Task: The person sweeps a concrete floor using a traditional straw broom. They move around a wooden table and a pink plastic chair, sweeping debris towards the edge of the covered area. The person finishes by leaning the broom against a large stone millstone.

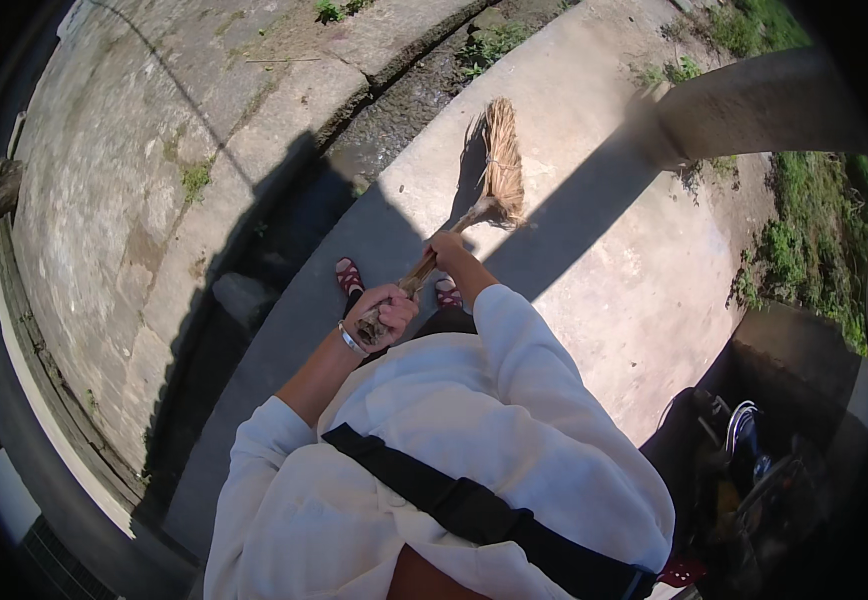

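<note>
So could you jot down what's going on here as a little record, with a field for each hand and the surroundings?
setting: outdoors, sunlit concrete path beside a drain channel
left hand: closed round the near end of the straw broom, silver bracelet on the wrist
right hand: closed on the broom handle further along
broom head: out in front on the concrete
feet: red sandals below the hands
clothing: white long-sleeved top, black strap across it
nearby: grass at right

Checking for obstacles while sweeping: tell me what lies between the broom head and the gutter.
Only bare concrete slab, partly in the broom's shadow, lies between the broom head and the gutter, in the head view.
</note>
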Tool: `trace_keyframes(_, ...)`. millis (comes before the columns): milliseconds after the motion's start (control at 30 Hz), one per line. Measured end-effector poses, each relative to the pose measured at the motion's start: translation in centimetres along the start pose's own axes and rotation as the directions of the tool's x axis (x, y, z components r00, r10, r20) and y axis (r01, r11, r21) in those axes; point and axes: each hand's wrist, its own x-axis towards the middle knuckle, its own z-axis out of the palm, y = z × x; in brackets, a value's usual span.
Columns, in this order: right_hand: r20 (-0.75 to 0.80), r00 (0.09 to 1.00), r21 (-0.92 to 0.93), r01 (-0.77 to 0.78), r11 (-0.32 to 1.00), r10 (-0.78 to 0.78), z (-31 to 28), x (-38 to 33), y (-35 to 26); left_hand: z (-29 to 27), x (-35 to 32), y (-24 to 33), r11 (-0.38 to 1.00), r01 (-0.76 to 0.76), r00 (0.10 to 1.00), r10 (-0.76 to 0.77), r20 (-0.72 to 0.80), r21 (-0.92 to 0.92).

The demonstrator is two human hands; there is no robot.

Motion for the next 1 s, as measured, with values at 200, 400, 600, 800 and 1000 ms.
trace_keyframes(200, -0.075, 0.993, 0.534, 0.121, 0.837, -0.095, 10.8, -9.4, -0.4, 5.3, -11.8, 1.6, 0.762, 0.17, 0.941, 0.063, -0.332, 0.625)
trace_keyframes(400, -0.184, 0.983, 0.637, 0.1, 0.764, 0.025, 13.5, -10.1, 0.9, 5.5, -15.1, 6.3, 0.76, 0.314, 0.918, -0.091, -0.386, 0.569)
trace_keyframes(600, -0.171, 0.944, 0.645, -0.11, 0.756, 0.283, 15.2, -5.1, 4.2, 3.9, -14.5, 12.6, 0.952, 0.305, 0.882, -0.281, -0.379, 0.003)
trace_keyframes(800, -0.036, 0.949, 0.695, -0.201, 0.69, 0.313, 28.2, -4.5, 0.7, 8.5, -23.4, 16.3, 0.89, 0.222, 0.86, 0.014, -0.51, 0.399)
trace_keyframes(1000, 0.227, 0.971, 0.952, -0.203, 0.228, -0.082, 30.6, -4.4, -8.1, 17.3, -22.5, 15.6, 0.404, 0.37, 0.791, 0.336, -0.512, 0.837)
